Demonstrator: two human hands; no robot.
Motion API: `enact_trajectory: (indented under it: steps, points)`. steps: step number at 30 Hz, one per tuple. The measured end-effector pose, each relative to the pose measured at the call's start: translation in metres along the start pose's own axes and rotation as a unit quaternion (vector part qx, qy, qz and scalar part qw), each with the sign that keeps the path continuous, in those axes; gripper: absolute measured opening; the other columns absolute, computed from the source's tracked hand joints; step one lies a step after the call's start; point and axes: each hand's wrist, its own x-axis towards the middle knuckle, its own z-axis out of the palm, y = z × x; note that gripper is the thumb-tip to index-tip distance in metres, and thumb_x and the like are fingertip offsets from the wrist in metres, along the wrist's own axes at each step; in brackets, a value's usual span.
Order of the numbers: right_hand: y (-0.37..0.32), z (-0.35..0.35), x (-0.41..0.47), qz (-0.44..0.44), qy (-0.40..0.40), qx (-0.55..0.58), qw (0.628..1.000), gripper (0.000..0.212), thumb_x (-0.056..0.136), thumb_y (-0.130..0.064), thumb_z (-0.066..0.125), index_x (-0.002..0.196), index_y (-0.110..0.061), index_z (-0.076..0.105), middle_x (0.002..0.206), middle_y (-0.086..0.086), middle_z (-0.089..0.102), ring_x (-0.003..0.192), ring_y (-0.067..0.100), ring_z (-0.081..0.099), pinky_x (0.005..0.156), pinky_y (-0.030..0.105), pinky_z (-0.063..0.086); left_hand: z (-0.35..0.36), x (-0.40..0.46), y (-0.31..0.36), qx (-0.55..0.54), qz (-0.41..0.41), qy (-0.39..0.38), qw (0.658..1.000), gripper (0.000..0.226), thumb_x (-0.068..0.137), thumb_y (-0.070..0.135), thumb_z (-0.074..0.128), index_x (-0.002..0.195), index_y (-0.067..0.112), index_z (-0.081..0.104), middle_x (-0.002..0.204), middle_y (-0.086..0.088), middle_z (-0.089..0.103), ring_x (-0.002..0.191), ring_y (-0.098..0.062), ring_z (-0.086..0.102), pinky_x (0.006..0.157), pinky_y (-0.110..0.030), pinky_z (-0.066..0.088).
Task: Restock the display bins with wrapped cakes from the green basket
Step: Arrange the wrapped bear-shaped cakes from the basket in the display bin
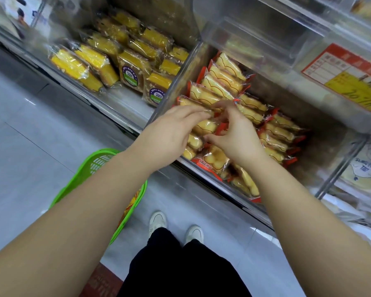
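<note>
Both my hands reach into a clear display bin (176,82) filled with rows of wrapped cakes (221,80) in clear film with red ends. My left hand (169,131) lies over the front rows, its fingers stretched onto a wrapped cake (206,126). My right hand (234,133) pinches the red end of that same cake with thumb and fingers. The green basket (90,168) stands on the floor at the lower left, largely hidden under my left forearm; a little of its orange and yellow contents shows at its right side.
A neighbouring bin (116,99) to the left holds bright yellow cake slices (81,67). A price label (347,76) hangs on a closed bin at the upper right. Pale packets (362,168) fill a bin at far right. My shoes (176,226) stand on grey floor tiles.
</note>
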Motion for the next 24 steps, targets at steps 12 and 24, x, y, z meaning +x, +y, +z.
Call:
enact_trajectory:
  steps: [12,24]
  points:
    - [0.028,-0.017,-0.030,-0.005,-0.053,-0.193,0.980,0.039,0.077,-0.030,0.072,0.114,-0.023,0.060,0.118,0.001,0.059,0.115,0.023,0.050,0.099,0.037,0.040,0.004,0.032,-0.006,0.095,0.028,-0.037,0.994,0.032,0.089,0.020,0.059,0.121,0.023,0.061,0.120,-0.004,0.058,0.115,-0.024,0.047,0.095,-0.039,0.039]
    - [0.002,0.024,-0.006,0.095,0.022,0.133,0.986,0.013,0.083,-0.025,0.067,0.087,-0.027,0.055,0.070,-0.009,0.059,0.057,0.001,0.052,0.054,0.016,0.042,0.011,0.014,-0.004,0.096,-0.068,-0.012,0.993,0.045,0.087,0.000,0.047,0.130,0.013,0.050,0.142,-0.011,0.041,0.127,-0.031,0.042,0.099,-0.046,0.041]
